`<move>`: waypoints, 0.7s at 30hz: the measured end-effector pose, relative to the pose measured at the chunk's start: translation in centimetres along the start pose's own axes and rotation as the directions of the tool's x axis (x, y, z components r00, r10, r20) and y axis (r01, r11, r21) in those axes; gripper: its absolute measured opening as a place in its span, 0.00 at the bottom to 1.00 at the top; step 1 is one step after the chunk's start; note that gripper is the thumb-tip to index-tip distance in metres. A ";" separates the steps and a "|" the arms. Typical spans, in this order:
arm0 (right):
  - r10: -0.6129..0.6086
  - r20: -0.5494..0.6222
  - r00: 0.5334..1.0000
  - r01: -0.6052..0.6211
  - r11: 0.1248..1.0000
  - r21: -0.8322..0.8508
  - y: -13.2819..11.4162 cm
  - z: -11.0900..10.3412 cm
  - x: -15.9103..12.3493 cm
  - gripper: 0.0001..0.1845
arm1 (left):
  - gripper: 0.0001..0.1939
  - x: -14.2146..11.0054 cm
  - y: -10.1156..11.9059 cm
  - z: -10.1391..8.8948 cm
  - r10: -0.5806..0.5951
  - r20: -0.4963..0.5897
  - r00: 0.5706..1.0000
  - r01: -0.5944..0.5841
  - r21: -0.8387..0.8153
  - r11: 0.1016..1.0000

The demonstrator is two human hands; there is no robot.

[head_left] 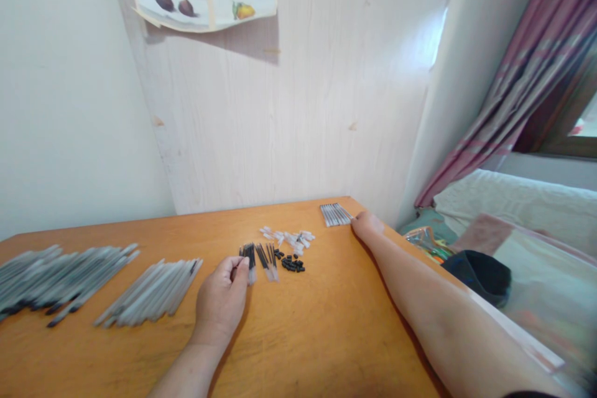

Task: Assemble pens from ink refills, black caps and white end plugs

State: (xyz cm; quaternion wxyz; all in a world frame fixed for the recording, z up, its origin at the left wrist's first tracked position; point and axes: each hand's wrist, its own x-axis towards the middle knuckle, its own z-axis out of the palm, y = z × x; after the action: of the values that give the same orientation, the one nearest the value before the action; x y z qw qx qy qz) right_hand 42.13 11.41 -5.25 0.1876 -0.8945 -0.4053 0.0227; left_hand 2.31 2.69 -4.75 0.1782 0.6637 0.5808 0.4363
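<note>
My left hand (pixel 222 295) is closed in a pinch at the left edge of a bunch of dark pen refills (pixel 268 256). What its fingertips hold, if anything, is hidden. Far off at the table's right edge, my right hand (pixel 366 224) has its fingers closed on the end of a slim pen, at the right side of a neat row of pens (pixel 333 214). Between the hands lie small black plugs (pixel 293 264) and a scatter of whitish translucent pieces (pixel 298 239).
Clear pen barrels (pixel 152 292) lie in a pile left of my left hand. A larger pile of barrels with dark ends (pixel 65 277) spreads further left on the orange-brown table (pixel 289 342). Right of the table are a dark open container (pixel 480 277) and a curtain (pixel 508 87).
</note>
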 end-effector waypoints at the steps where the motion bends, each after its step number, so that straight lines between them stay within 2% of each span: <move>1: -0.003 0.001 1.000 0.003 1.000 -0.002 0.0 0.1 0.0 0.18 | 0.17 0.0 0.1 0.0 0.000 -0.001 1.000 0.000 0.004 1.000; 21: -0.039 0.020 0.999 0.039 0.999 -0.007 0.0 0.5 0.4 0.19 | 0.16 0.0 0.4 -0.1 -0.007 -0.009 1.000 0.007 0.001 1.000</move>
State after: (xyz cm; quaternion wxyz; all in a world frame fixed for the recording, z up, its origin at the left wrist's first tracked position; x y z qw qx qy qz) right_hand 42.31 11.81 -5.66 0.1804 -0.8869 -0.4245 0.0266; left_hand 2.43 2.58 -4.38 0.1768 0.6597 0.5842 0.4385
